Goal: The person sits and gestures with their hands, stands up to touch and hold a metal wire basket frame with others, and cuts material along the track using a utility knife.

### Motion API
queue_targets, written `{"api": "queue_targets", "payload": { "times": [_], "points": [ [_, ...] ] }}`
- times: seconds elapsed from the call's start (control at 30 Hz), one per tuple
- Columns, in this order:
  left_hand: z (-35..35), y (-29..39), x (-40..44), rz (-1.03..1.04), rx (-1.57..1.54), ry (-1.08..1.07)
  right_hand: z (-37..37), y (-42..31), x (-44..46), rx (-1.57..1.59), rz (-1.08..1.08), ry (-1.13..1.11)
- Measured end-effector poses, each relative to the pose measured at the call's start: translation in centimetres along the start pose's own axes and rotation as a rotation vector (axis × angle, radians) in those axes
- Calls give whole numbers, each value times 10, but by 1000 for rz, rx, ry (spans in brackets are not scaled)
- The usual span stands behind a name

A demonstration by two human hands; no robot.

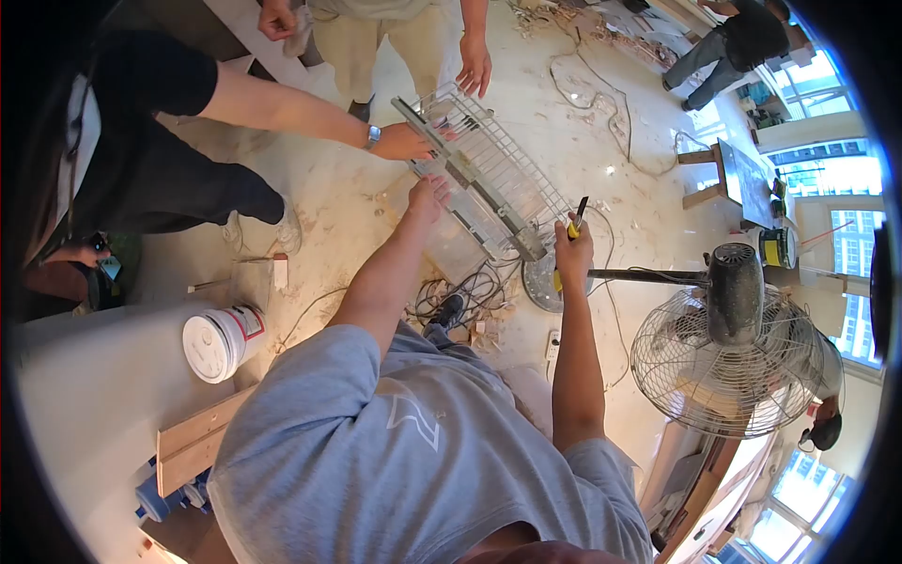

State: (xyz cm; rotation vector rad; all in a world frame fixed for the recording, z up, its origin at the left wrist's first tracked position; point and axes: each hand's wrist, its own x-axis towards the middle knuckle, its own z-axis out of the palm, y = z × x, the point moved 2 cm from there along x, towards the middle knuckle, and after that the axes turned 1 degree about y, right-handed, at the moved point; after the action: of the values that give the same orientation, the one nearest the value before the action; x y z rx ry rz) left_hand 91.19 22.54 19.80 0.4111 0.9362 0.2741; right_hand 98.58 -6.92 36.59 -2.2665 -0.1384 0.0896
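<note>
A wire rack [512, 155] with long metal side rails is held up at a slant in front of me. My left hand [429, 195] grips its near-side edge, the fingertips partly hidden against the metal. In my right hand [573, 254] is a yellow utility knife [575, 226], its dark blade pointing up and away from me, close to the rack's right end. A co-worker's hand with a watch [406, 141] reaches onto the rack from the left. Another person's hand [474, 64] hangs beside its far end.
A standing fan [733, 348] is at my right. Loose cables [470, 293] and wood scraps lie on the dusty floor. To the left stands a white bucket [211, 346], with wooden boards [202, 440] near it. A low table [728, 179] and another person [728, 52] are farther right.
</note>
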Motion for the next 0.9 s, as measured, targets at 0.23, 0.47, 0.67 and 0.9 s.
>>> {"api": "queue_targets", "payload": {
  "times": [0.23,0.47,0.67,0.9],
  "points": [
    [15,-1,52,57,-150,-134,12,54,56,-355,-178,15],
    [16,-20,110,84,-525,-38,15,38,48,40,182,-145],
    [21,-24,111,65,-576,29,18,54,55,76,236,-174],
    [32,-19,99,130,-348,298,20,59,57,17,215,-168]
  ]
}}
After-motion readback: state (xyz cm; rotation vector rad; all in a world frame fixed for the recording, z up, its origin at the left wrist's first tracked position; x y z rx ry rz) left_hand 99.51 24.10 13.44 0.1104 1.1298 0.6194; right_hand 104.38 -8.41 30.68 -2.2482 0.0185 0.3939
